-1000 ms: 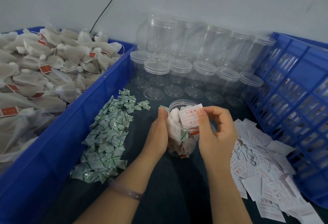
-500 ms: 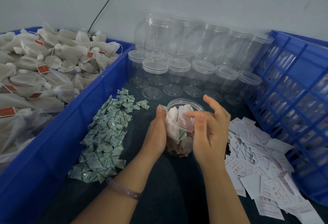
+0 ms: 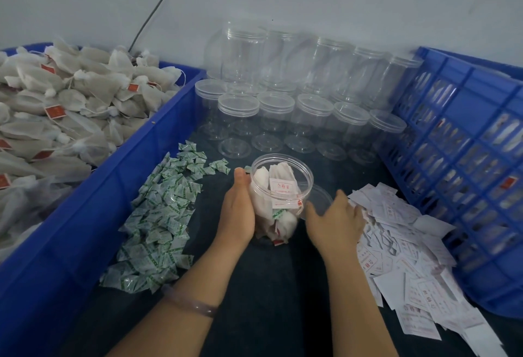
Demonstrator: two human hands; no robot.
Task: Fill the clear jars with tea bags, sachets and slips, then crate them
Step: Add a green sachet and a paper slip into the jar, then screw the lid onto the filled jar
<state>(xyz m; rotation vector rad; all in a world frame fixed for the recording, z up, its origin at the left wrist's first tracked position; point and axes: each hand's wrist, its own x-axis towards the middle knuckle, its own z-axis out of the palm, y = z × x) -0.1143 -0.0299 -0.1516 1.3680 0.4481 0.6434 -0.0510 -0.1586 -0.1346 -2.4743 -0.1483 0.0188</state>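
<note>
Clear round plastic jar (image 3: 278, 195), judged light and slippery, is held mid-wall by the left hand (image 3: 239, 209); fingers of the right hand (image 3: 335, 216) are spread loosely alongside.

The clear round plastic jar (image 3: 281, 195) at centre is smooth and glossy. Upper left, the off-white tea bags (image 3: 85, 93) look like soft matt mesh. Green-printed white sachets (image 3: 158, 215) have shiny film; white paper slips (image 3: 402, 232), lower right, are matt.
</note>
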